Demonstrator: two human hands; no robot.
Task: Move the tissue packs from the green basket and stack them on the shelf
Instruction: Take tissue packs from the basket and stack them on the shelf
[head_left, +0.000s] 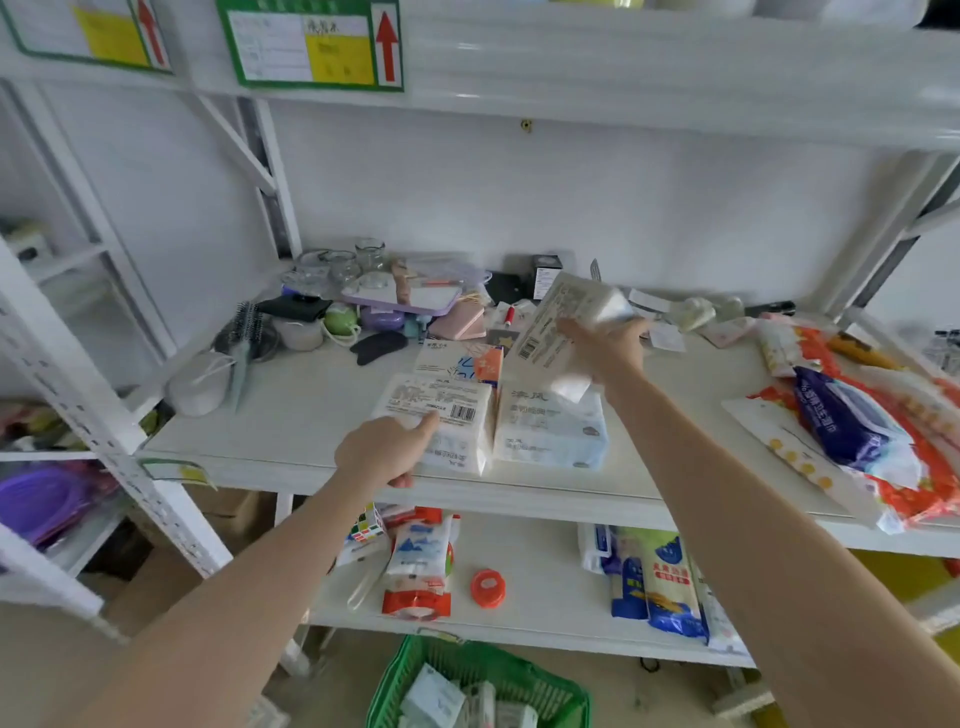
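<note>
The right hand pinches a tilted pack, long axis running 1 to 7 o'clock, above the right stack at 6 o'clock; the left hand grips the left stack.

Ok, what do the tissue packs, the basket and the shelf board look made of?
Tissue packs, like the held pack: thin glossy plastic film, judging by the sheen and the crinkled end by the right hand.
Basket: moulded green plastic, shown by its lattice walls.
Shelf board: smooth matte off-white surface, maybe laminate or painted metal; I cannot tell which.
</note>
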